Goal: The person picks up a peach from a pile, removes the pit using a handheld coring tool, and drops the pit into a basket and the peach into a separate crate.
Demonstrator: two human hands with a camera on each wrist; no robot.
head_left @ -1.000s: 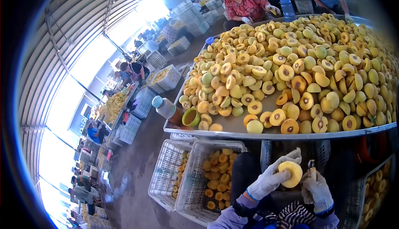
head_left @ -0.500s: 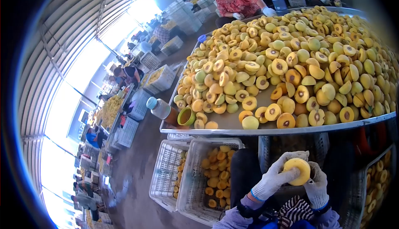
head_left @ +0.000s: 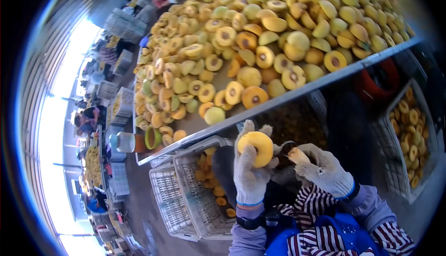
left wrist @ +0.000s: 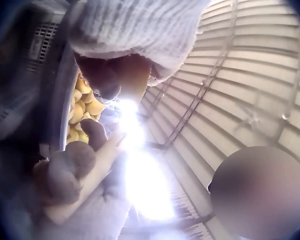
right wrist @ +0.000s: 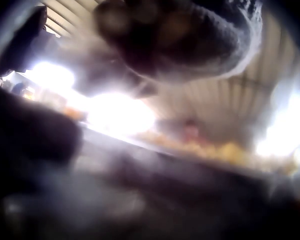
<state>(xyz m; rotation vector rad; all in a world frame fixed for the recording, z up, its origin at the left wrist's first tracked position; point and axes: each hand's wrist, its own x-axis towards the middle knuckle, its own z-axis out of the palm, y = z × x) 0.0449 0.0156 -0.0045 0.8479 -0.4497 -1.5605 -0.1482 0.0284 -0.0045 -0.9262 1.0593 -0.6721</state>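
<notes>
My left hand (head_left: 251, 181), in a whitish knit glove, holds up a yellow peach half (head_left: 257, 149) with the thumb across its face. Close to its right, my gloved right hand (head_left: 327, 170) grips a small pitting tool (head_left: 297, 155) by its pale handle; the tool's dark end points toward the peach. In the left wrist view the handle (left wrist: 97, 177) slants between dirty glove fingertips. Blur and glare hide most of the right hand's work in the right wrist view.
A metal-edged table (head_left: 223, 127) with a heap of peach halves (head_left: 278, 37) stands in front. White crates (head_left: 188, 209) with cut peaches are at left, another crate (head_left: 395, 163) at right. A bottle (head_left: 123, 142) and a green cup (head_left: 152, 137) stand at the table's left corner.
The head view has swung down and to the right. My hands, close together half a second ago, are now apart, with the peach half still in the left and the tool showing again in the right.
</notes>
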